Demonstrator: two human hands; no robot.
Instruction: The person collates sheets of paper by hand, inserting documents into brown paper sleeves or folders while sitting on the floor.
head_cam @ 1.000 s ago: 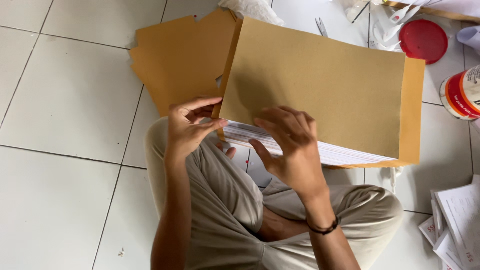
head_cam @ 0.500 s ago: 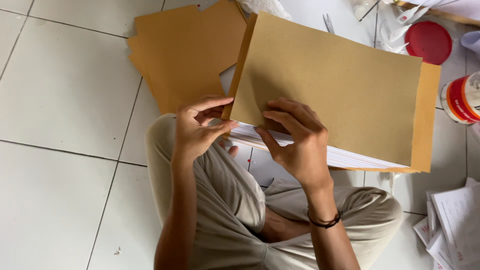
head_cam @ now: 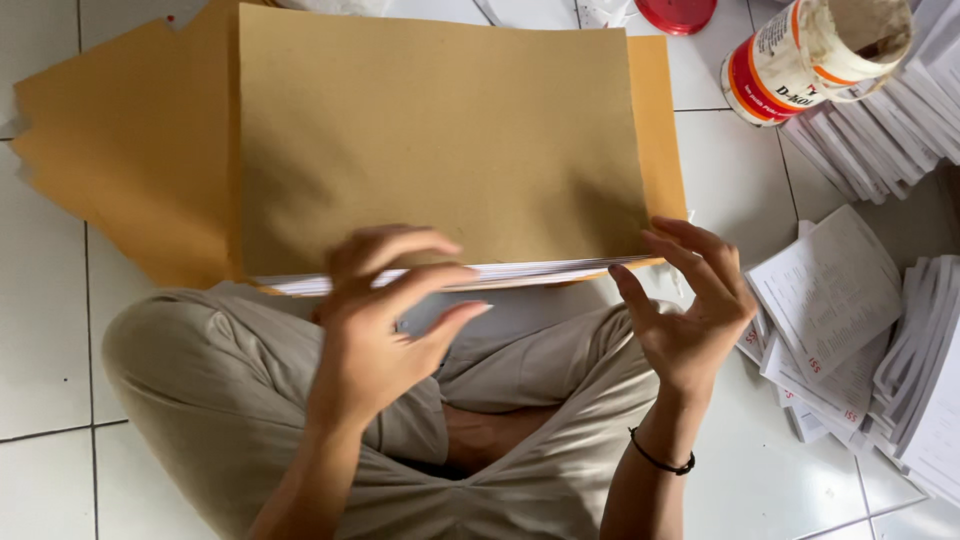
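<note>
**Brown cover over a paper stack on my lap**

The big brown cover sheet (head_cam: 440, 140) lies across a white paper stack (head_cam: 450, 275) over my crossed legs, on the tiled floor (head_cam: 60, 350). My left hand (head_cam: 385, 315), blurred, seems to touch the stack's near edge, fingers spread. My right hand (head_cam: 690, 315) hovers open at the corner. Leaflets (head_cam: 830, 300) lie right.

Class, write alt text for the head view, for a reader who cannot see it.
A person sits cross-legged on a white tiled floor, both hands at the near edge of a paper stack under a brown cover. The left hand and right hand are open. Booklets and an open jar lie to the right.
</note>
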